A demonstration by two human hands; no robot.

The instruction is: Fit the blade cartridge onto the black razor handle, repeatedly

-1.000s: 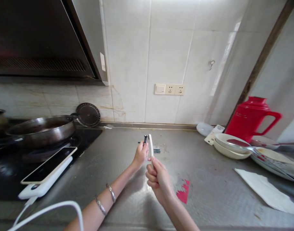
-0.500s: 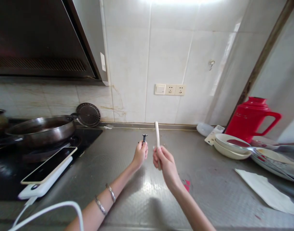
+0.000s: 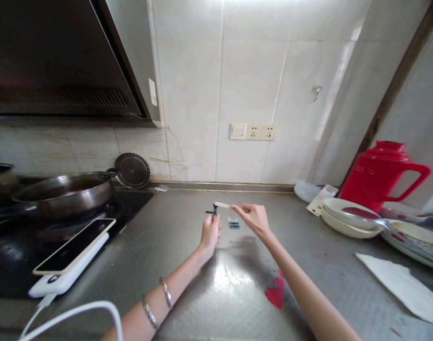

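My left hand, closed, grips a small black piece that sticks up above the fingers, with a thin dark strip pointing left from it. It is too small to name. My right hand pinches a slim white stick, held nearly level. The stick's left end meets the top of the black piece; whether they are joined I cannot tell. Between the hands, a small clear item with dark strips lies on the metal counter.
At left, a steel pan sits on the black stove, near a phone on a white power bank. To the right are a red thermos, stacked bowls and a white paper. A red patch marks the counter.
My right hand has turned the white stick from upright to nearly level and brought its end to the black piece. The small clear item on the counter now shows.
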